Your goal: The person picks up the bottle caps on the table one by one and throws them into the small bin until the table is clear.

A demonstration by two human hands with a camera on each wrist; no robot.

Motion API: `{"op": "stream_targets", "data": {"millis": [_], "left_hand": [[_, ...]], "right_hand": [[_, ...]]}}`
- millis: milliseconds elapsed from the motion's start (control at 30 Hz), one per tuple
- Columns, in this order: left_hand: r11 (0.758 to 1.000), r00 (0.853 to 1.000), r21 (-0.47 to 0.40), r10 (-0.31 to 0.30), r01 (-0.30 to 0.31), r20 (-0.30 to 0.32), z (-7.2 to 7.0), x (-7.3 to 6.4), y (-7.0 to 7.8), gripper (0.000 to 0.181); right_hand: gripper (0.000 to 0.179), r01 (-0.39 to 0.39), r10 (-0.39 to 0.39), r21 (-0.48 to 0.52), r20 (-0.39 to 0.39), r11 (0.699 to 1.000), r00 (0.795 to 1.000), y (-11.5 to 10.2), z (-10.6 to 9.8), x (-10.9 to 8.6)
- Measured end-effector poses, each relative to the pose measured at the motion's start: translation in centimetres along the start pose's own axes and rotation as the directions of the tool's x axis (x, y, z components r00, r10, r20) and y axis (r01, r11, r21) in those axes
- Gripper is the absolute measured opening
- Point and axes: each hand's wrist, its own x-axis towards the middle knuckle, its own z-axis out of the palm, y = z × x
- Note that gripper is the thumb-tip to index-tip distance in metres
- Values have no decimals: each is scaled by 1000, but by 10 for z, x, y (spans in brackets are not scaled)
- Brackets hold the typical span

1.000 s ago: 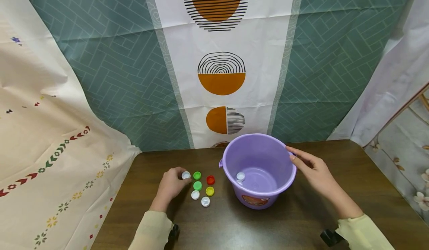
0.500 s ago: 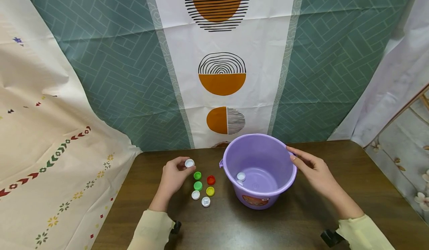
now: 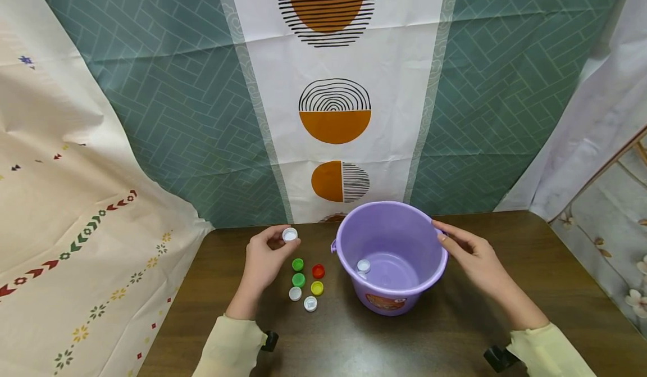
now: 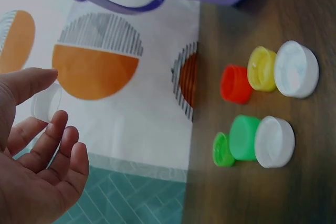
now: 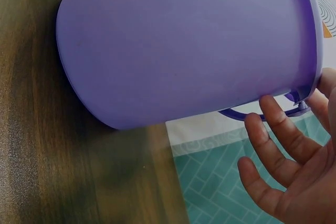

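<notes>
My left hand (image 3: 264,260) pinches a white bottle cap (image 3: 290,235) between thumb and fingers, raised over the table left of the purple bucket (image 3: 389,228). In the left wrist view the held cap (image 4: 47,102) looks pale and partly see-through. My right hand (image 3: 474,254) grips the bucket's right rim with thumb and forefinger; its other fingers reach along the outer wall. Two white caps (image 3: 363,266) lie inside the bucket. Below my left hand sit two green caps (image 3: 299,280), a red cap (image 3: 318,271), a yellow cap (image 3: 317,288) and two white caps (image 3: 310,304).
Everything stands on a dark brown wooden table (image 3: 349,346). A patterned green and white cloth (image 3: 333,141) hangs behind its back edge, and a cream cloth (image 3: 91,197) drapes at the left. The bucket's handle (image 5: 247,116) hangs down at its far side.
My left hand has lifted the white bottle cap off the table, moving it up and slightly right. My right hand and the bucket stay in place.
</notes>
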Motion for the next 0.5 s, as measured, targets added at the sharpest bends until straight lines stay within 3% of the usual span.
{"op": "stream_targets", "data": {"millis": [233, 500], "left_hand": [[998, 1000, -68, 17, -16, 18, 1, -1, 24, 33], [988, 997, -155, 28, -18, 66, 0, -9, 68, 31]], "right_hand": [[38, -2, 2, -7, -3, 1000, 1000, 0, 0, 0], [38, -4, 4, -20, -5, 1000, 1000, 0, 1, -1]]}}
